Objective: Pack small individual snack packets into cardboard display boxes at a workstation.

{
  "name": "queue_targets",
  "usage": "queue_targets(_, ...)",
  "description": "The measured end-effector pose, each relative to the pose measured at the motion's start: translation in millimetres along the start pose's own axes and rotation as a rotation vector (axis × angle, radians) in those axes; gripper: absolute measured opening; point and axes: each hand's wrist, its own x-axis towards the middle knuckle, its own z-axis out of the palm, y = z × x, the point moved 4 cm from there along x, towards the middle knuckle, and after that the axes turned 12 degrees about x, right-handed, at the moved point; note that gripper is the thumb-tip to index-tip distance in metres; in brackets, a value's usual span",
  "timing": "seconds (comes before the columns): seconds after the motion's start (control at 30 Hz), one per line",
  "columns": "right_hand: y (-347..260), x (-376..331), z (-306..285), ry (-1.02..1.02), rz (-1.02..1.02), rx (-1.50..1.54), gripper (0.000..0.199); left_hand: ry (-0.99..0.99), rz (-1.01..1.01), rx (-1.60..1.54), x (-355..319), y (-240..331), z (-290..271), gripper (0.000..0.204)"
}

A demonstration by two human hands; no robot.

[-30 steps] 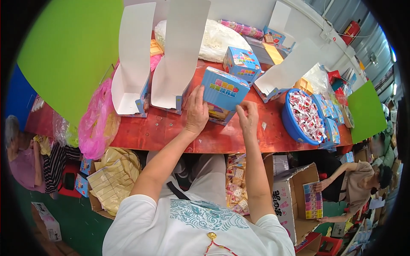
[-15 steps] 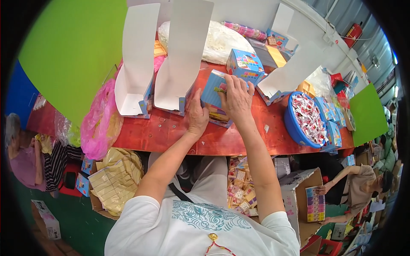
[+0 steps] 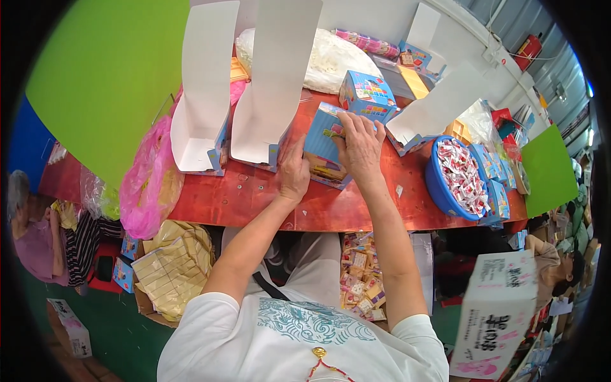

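A blue printed cardboard box (image 3: 324, 130) stands on the red table, slightly tilted in view, with a picture panel low on its near side. My left hand (image 3: 294, 175) lies along its left side, fingers held straight and close together against the card. Over its top right edge, my right hand (image 3: 361, 146) grips with curved fingers, the thumb toward the top face. Just behind it sits a similar closed blue box (image 3: 368, 95). To the left stand two boxes with tall white flaps raised, one open box (image 3: 258, 137) nearer my left hand and another open box (image 3: 200, 137) beyond.
Right of my hands are a third open box (image 3: 414, 130) and a blue basin (image 3: 439, 184) of small wrapped packets. A pink plastic bag (image 3: 149, 184) hangs at the table's left edge. Below lie packaged pieces (image 3: 363, 280). A large white carton (image 3: 496, 312) stands lower right, near a co-worker.
The box between my hands has shifted slightly, my right hand moving a little rightward with it. At lower right, the co-worker's open carton has turned and now shows its printed outer sides.
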Motion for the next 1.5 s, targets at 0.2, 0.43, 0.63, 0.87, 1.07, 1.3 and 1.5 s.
queue_targets(0.2,0,0,-1,-0.004,-0.002,0.011,0.052,-0.003,-0.014,-0.039,0,-2,1,0.045)
queue_targets(0.43,-4,-2,2,0.003,-0.043,-0.051,0.051,0.003,-0.067,-0.032,-3,-4,5,0.043)
queue_targets(0.63,-1,-1,2,-0.007,-0.043,-0.022,0.050,-0.071,-0.056,-0.095,2,3,9,0.051)
queue_targets(0.87,16,6,-19,-0.264,-0.017,0.077,0.066,-0.108,-0.208,-0.153,3,0,18,0.051)
queue_targets(1.07,29,-2,-22,-0.319,0.005,0.056,0.072,-0.098,-0.227,-0.130,-1,0,19,0.053)
queue_targets(1.3,29,-18,-23,-0.260,-0.010,0.021,0.066,-0.001,-0.033,0.042,-4,0,8,0.055)
queue_targets(1.5,5,6,-22,-0.297,0.054,-0.122,0.063,-0.085,-0.125,0.012,-4,-6,10,0.052)
